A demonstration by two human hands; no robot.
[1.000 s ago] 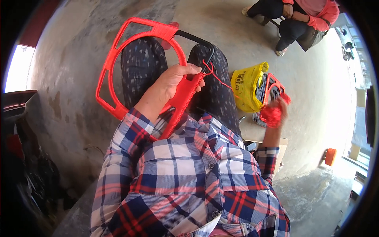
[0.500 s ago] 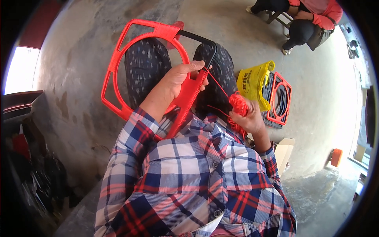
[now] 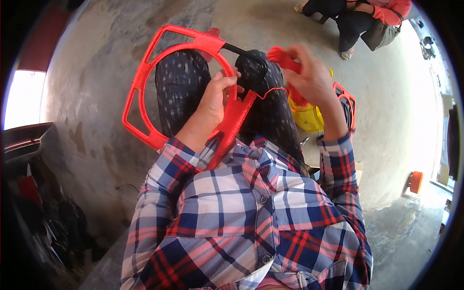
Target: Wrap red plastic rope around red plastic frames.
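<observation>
A large red plastic frame [image 3: 145, 82], a ring with a squared outer handle, rests across my lap over dark patterned trousers. My left hand [image 3: 217, 96] grips its inner rim where a red strap-wrapped bar [image 3: 231, 128] runs down toward my chest. My right hand [image 3: 309, 72] is raised above my right knee and shut on a bundle of red cord [image 3: 282, 58]. A strand of that cord [image 3: 270, 90] runs from the bundle down to the bar.
A yellow bag [image 3: 309, 116] and a second red frame [image 3: 348, 104] sit on the concrete floor by my right leg. Another person [image 3: 362, 19] sits at the top right. An orange object [image 3: 415, 181] stands at the right, dark clutter [image 3: 43, 212] at the left.
My right hand has come up from the floor by the yellow bag, carrying the red cord bundle, to above my right knee. The left hand stays on the frame.
</observation>
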